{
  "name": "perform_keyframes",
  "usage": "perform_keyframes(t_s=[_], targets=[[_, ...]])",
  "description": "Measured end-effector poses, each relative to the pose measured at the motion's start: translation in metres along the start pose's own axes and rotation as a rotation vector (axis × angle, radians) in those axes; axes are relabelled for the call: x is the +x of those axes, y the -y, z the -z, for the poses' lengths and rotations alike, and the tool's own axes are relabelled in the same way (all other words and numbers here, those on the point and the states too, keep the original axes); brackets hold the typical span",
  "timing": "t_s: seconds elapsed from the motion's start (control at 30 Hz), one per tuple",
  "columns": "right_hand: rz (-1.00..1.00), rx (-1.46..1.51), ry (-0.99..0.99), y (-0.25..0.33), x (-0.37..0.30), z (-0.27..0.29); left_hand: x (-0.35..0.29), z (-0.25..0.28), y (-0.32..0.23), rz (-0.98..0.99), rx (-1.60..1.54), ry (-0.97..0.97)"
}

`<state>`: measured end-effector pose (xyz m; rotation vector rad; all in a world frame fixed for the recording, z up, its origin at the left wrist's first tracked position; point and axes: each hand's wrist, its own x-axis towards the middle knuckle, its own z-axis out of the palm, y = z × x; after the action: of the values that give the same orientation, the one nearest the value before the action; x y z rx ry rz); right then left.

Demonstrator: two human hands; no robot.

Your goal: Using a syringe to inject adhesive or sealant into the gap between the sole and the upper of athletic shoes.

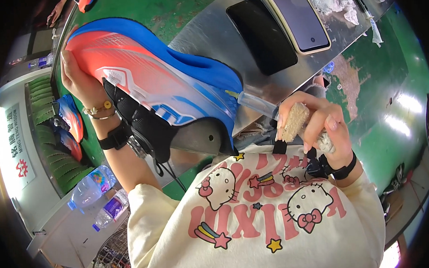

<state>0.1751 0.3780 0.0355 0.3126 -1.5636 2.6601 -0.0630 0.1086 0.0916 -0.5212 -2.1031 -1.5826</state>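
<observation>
Writing first: wall sign [17, 145], white, dark characters and lettering plus a red emblem, well out left of the left hand [78, 75]. Shirt [248, 227], cream, big pink letters, cartoon cat faces, stars; below and between both hands. Two bottles [91, 185], clear, coloured labels, below the left hand.

Shoe [155, 74], orange-red to blue, blue sole, black collar: toe end in the left hand, which wraps round it, part of the hand hidden behind the shoe. Heel end points to the right hand [318, 125], just beside its fingers.

Right hand is curled, holding a tan block [297, 121] and a clear tube [258, 104]; the tube's thin yellowish tip is at the shoe's heel side, contact hard to tell. Whitish wad [326, 142] tucked in the same hand.

Above the right hand, on a metal table [197, 37]: black phone [261, 35], pale-framed phone [300, 20], crumpled white paper [333, 4]. More shoes [68, 115] below the left hand, outward. Shoe and tube stand between the hands; wrist devices [114, 138] sit close behind both.
</observation>
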Motion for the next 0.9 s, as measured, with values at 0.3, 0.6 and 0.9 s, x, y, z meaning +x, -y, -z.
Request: perform_keyframes(t_s=[0.3, 0.6, 0.9], targets=[[0.015, 0.012, -0.015, -0.010, 0.005, 0.006, -0.019, 0.046, 0.079, 0.094, 0.121, -0.150], [0.026, 0.005, -0.095, -0.029, 0.032, -0.012, -0.100, 0.086, 0.078, 0.835, 0.079, -0.456], [0.118, -0.069, -0.177, -0.035, 0.035, -0.025, -0.192, 0.126, -0.014, 1.125, -0.081, -0.178]])
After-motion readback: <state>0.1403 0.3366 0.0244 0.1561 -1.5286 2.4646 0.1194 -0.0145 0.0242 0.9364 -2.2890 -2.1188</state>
